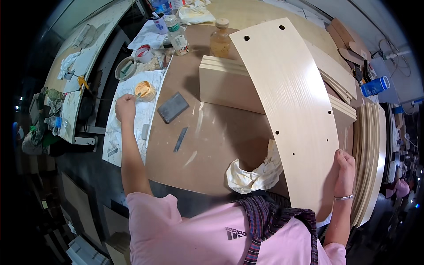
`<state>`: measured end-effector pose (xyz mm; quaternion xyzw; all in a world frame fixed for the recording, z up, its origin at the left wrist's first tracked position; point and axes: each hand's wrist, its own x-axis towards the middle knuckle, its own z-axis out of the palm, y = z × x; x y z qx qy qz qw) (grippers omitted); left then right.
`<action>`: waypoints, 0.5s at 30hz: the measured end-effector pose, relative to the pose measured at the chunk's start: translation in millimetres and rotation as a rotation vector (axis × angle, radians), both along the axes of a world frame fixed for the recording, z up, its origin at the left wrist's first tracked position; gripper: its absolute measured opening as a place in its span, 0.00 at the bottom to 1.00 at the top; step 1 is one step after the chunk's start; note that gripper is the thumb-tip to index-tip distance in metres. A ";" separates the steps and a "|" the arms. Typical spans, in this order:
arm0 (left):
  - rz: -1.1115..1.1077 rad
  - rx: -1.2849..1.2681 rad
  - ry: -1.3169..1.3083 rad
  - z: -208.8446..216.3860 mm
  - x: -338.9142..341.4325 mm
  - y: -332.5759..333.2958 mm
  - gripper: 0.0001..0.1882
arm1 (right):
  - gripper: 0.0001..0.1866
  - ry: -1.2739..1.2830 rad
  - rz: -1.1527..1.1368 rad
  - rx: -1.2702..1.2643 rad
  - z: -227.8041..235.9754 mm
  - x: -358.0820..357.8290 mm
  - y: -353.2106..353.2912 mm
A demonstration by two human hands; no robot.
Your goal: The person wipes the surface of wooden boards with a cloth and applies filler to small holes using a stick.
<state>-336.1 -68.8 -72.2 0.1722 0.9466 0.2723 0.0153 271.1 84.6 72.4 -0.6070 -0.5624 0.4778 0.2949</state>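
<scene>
My right hand [344, 165] grips the right edge of a long, pale wood-grain board [291, 101], its thumb on the face. The board is tilted up, with several dark drilled holes through it. Far to the left, my left hand [126, 107] is closed beside an open jar of orange-tan paste [145, 90]. A thin grey tool [138, 94], mostly hidden by the fingers, reaches from that hand to the jar's mouth. On the brown tabletop [212, 132] lie a dark grey block [173, 107] and a narrow dark strip [180, 139]. A crumpled cream cloth [247, 179] rests by the board's lower left.
Stacked boards [229, 84] stand behind the held board, with more upright boards [369, 163] at the right. A clear bottle [176, 37], an amber bottle [221, 39], a round tub [126, 68] and a tape roll [144, 54] are at the back. A blue container [374, 86] lies far right.
</scene>
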 end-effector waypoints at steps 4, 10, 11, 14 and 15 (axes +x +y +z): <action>-0.010 0.386 -0.136 -36.9 -22.0 -9.8 0.08 | 0.17 0.021 -0.001 -0.001 -1.9 2.2 -0.7; 0.033 0.866 -0.496 -30.2 14.1 -15.6 0.04 | 0.11 0.120 -0.023 -0.035 0.6 3.9 0.4; 0.013 1.015 -0.631 -23.5 33.6 -15.0 0.03 | 0.11 0.078 -0.047 -0.043 -0.6 2.2 0.8; -0.237 1.321 -0.925 27.2 117.4 -3.6 0.02 | 0.15 0.076 -0.017 -0.053 2.8 -6.5 0.8; -0.321 1.307 -0.889 45.9 155.0 9.3 0.02 | 0.15 0.069 -0.022 -0.047 -3.1 -0.3 2.3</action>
